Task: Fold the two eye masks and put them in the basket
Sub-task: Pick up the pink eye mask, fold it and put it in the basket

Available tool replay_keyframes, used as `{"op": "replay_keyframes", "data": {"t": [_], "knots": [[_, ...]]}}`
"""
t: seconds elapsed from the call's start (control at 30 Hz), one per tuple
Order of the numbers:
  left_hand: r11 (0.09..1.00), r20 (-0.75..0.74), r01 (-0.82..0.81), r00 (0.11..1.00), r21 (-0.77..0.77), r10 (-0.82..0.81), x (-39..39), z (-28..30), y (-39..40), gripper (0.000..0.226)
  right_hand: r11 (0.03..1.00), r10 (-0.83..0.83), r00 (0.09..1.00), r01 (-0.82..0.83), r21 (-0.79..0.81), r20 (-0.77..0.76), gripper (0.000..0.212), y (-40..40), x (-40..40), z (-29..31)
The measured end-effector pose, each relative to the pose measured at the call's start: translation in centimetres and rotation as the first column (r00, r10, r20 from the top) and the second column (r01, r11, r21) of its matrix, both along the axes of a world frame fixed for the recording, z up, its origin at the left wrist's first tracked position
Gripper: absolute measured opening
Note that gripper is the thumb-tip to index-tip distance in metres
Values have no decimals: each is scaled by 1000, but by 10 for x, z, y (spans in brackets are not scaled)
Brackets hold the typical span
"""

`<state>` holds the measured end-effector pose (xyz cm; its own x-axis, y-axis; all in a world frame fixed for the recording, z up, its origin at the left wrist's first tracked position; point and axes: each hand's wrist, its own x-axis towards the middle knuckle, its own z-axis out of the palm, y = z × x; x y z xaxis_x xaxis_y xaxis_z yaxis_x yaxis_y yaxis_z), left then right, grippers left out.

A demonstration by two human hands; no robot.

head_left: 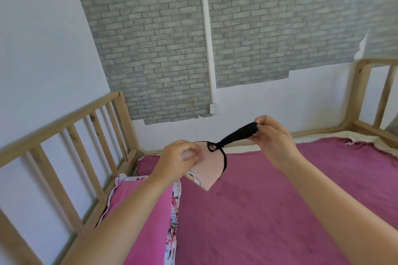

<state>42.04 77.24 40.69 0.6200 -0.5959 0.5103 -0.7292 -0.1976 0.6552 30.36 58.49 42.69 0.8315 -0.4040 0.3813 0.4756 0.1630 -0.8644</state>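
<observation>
Both hands are raised above a bed point(280, 200) with a magenta cover, holding one eye mask point(212, 168) between them. The left hand point(181, 157) is closed in a pinch on the mask's pale pink body, which hangs down edged in black, while the right hand point(271, 137) grips with thumb and fingers the far end of the black strap point(237, 134), pulled out taut. A pillow point(148, 211) with a floral border lies at the left beside the wooden bed rail point(64, 135).
</observation>
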Motion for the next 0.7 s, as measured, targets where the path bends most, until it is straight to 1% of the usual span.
{"op": "replay_keyframes", "data": {"t": [0.07, 0.17, 0.2, 0.23, 0.27, 0.3, 0.33, 0.4, 0.43, 0.47, 0.5, 0.53, 0.63, 0.7], "knots": [[1000, -29, 21, 999, 14, -21, -6, 2, 3, 11, 1000, -9, 1000, 10, 16, -21, 39, 1, -1, 1], [999, -63, 29, 998, 26, -27, -10, 4, 6, 10, 998, -58, 996, 57, -5, -64, 38, 4, 1, -3], [999, -74, 35, 997, 35, -32, -10, 3, 7, 17, 998, -65, 995, 64, -21, -71, 37, 6, 1, -6], [998, -88, 42, 995, 40, -38, -10, 2, 8, 25, 994, -84, 993, 79, -69, -83, 34, 6, 1, -9], [998, -102, 40, 994, 45, -35, -10, 1, 9, 31, 983, -113, 989, 96, -159, -96, 30, 7, 0, -12], [998, -116, 36, 993, 50, -30, -9, -1, 10, 35, 951, -150, 982, 112, -287, -114, 29, 7, -3, -14], [998, -135, 33, 990, 57, -25, -8, -2, 11, 35, 901, -176, 976, 107, -421, -130, 31, 7, -6, -17], [996, -166, 40, 986, 78, -26, -8, -4, 13, 34, 745, -213, 962, 46, -666, -171, 32, 14, -13, -20], [995, -168, 44, 985, 88, -29, -8, -4, 14, 33, 647, -224, 956, 0, -763, -189, 40, 18, -14, -22], [994, -168, 49, 985, 96, -32, -9, -4, 15, 33, 562, -227, 953, -41, -826, -201, 51, 24, -14, -25], [994, -167, 53, 985, 100, -35, -11, -4, 15, 33, 514, -223, 952, -66, -855, -208, 58, 29, -11, -28], [993, -166, 53, 986, 101, -36, -13, -4, 16, 34, 500, -224, 954, -62, -864, -198, 57, 35, -9, -31], [989, -156, 73, 986, 125, -53, -22, -4, 20, 35, 526, -268, 958, 57, -848, -102, 30, 46, -8, -37], [986, -171, 85, 983, 144, -59, -29, -6, 24, 34, 506, -319, 947, 145, -850, -28, 20, 49, -9, -40]]}}
